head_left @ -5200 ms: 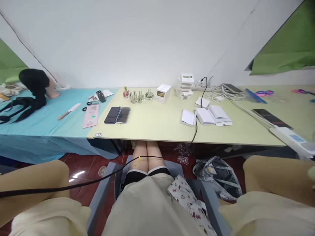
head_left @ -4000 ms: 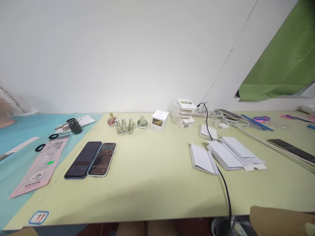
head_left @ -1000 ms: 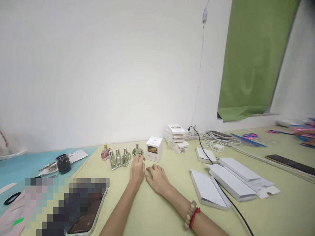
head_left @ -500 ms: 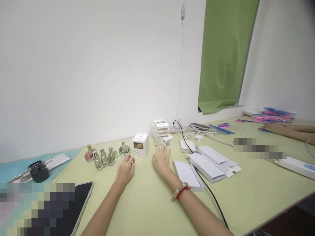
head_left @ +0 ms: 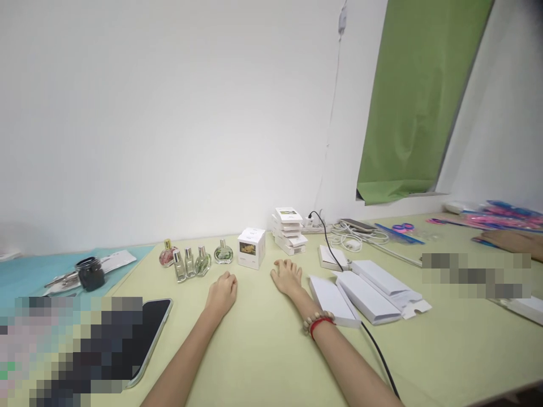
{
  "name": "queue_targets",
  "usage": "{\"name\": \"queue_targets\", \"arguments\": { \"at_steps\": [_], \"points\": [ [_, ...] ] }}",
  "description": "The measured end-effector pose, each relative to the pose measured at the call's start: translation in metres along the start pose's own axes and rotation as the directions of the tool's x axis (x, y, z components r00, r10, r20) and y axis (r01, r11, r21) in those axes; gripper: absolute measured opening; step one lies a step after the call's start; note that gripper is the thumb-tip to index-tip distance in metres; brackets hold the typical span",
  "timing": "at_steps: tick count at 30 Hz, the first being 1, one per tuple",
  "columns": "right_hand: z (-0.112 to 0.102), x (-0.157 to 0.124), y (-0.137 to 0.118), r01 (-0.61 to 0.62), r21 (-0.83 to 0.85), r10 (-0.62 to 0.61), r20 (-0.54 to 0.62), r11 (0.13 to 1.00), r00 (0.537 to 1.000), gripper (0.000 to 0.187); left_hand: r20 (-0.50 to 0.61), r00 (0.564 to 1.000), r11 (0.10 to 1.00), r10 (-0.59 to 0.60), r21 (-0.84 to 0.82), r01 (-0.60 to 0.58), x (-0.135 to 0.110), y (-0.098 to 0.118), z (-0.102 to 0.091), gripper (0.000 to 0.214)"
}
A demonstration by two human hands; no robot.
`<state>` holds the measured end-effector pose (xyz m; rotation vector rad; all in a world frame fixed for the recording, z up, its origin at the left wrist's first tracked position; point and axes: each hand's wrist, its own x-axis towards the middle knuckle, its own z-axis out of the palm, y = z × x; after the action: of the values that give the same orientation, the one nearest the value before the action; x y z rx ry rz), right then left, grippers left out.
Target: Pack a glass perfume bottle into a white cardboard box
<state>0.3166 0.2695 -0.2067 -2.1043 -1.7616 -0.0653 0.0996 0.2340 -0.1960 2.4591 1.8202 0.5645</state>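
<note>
A small white box [head_left: 251, 247] stands just beyond my empty hands, left [head_left: 222, 294] loosely curled, right [head_left: 287, 277] flat and spread, both resting on the table [head_left: 263, 350] beside perfume bottles [head_left: 195, 261].

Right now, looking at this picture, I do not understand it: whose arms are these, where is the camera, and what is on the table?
There is no machine here. A person wears the camera on the head, so the two bare arms are their own. The left hand and right hand rest on the green table and hold nothing. Behind them stand small perfume bottles and a white box, with stacked boxes further right. Flat white cartons and a black cable lie to the right, a phone to the left. Another person's hand shows far right.
</note>
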Motion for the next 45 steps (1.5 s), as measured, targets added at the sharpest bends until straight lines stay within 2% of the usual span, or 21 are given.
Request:
{"name": "queue_targets", "arguments": {
  "at_steps": [6, 10, 13, 15, 17, 20, 23, 25, 27, 30, 32, 34, 37, 39, 41, 43, 44, 45],
  "points": [
    [0.000, 0.002, -0.001, 0.006, -0.044, -0.005, 0.021, 0.999, 1.000, 0.037, 0.053, 0.993, 0.994, 0.105, 0.010, -0.105, -0.016, 0.015, 0.001, 0.018],
    [-0.001, 0.001, -0.009, -0.001, -0.102, -0.001, -0.016, 0.995, 1.000, 0.040, 0.061, 0.990, 0.992, 0.128, 0.011, -0.129, -0.017, 0.019, 0.001, 0.019],
    [-0.012, 0.006, -0.016, 0.112, -0.158, -0.120, -0.038, 0.981, 0.992, 0.039, 0.053, 0.989, 0.990, 0.138, -0.004, -0.138, -0.016, 0.017, 0.002, 0.019],
    [-0.024, 0.016, -0.018, 0.254, -0.214, -0.273, -0.063, 0.943, 0.960, 0.046, 0.049, 0.985, 0.986, 0.166, -0.022, -0.165, -0.015, 0.015, 0.001, 0.018],
    [-0.037, 0.029, -0.016, 0.340, -0.316, -0.401, -0.151, 0.886, 0.904, 0.049, 0.048, 0.979, 0.980, 0.197, -0.039, -0.196, -0.014, 0.014, 0.002, 0.016],
    [-0.055, 0.051, -0.010, 0.262, -0.430, -0.422, -0.335, 0.864, 0.842, 0.045, 0.041, 0.977, 0.974, 0.208, -0.096, -0.203, -0.013, 0.013, 0.003, 0.015],
    [-0.065, 0.070, 0.001, 0.146, -0.426, -0.348, -0.445, 0.893, 0.825, 0.041, 0.025, 0.980, 0.969, 0.197, -0.158, -0.191, -0.011, 0.012, 0.006, 0.014],
    [-0.068, 0.080, 0.010, 0.148, -0.431, -0.345, -0.423, 0.890, 0.838, 0.038, 0.016, 0.981, 0.968, 0.194, -0.169, -0.188, -0.011, 0.012, 0.006, 0.014],
    [-0.069, 0.088, 0.017, 0.211, -0.444, -0.381, -0.340, 0.871, 0.860, 0.038, 0.011, 0.981, 0.967, 0.194, -0.169, -0.190, -0.011, 0.013, 0.005, 0.014],
    [-0.073, 0.092, 0.019, 0.256, -0.440, -0.405, -0.289, 0.861, 0.867, 0.045, 0.009, 0.981, 0.968, 0.195, -0.161, -0.191, -0.012, 0.013, 0.003, 0.014],
    [-0.081, 0.086, 0.013, 0.210, -0.401, -0.370, -0.380, 0.892, 0.848, 0.051, 0.018, 0.981, 0.969, 0.193, -0.159, -0.187, -0.013, 0.014, 0.002, 0.015],
    [-0.092, 0.070, 0.001, 0.162, -0.311, -0.313, -0.535, 0.936, 0.785, 0.053, -0.014, 0.982, 0.968, 0.186, -0.170, -0.185, -0.015, 0.014, 0.000, 0.019],
    [-0.111, 0.033, -0.020, 0.239, -0.162, -0.283, -0.697, 0.957, 0.660, 0.048, -0.210, 0.966, 0.964, 0.150, -0.188, -0.190, -0.017, 0.014, -0.001, 0.043],
    [-0.119, 0.005, -0.034, 0.325, -0.041, -0.241, -0.758, 0.945, 0.606, 0.042, -0.381, 0.917, 0.963, 0.115, -0.184, -0.198, -0.018, 0.014, -0.001, 0.068],
    [-0.119, -0.021, -0.048, 0.416, 0.089, -0.185, -0.798, 0.905, 0.574, 0.040, -0.509, 0.855, 0.964, 0.101, -0.162, -0.210, -0.018, 0.015, -0.001, 0.088],
    [-0.112, -0.041, -0.060, 0.557, 0.206, -0.171, -0.818, 0.804, 0.549, 0.037, -0.593, 0.798, 0.964, 0.111, -0.130, -0.231, -0.018, 0.017, 0.000, 0.100],
    [-0.107, -0.048, -0.066, 0.648, 0.249, -0.230, -0.795, 0.720, 0.561, 0.037, -0.626, 0.772, 0.965, 0.111, -0.120, -0.235, -0.018, 0.018, 0.000, 0.101],
    [-0.100, -0.053, -0.070, 0.708, 0.295, -0.317, -0.738, 0.642, 0.595, 0.036, -0.651, 0.751, 0.965, 0.107, -0.113, -0.236, -0.017, 0.019, 0.001, 0.099]
  ]
}}
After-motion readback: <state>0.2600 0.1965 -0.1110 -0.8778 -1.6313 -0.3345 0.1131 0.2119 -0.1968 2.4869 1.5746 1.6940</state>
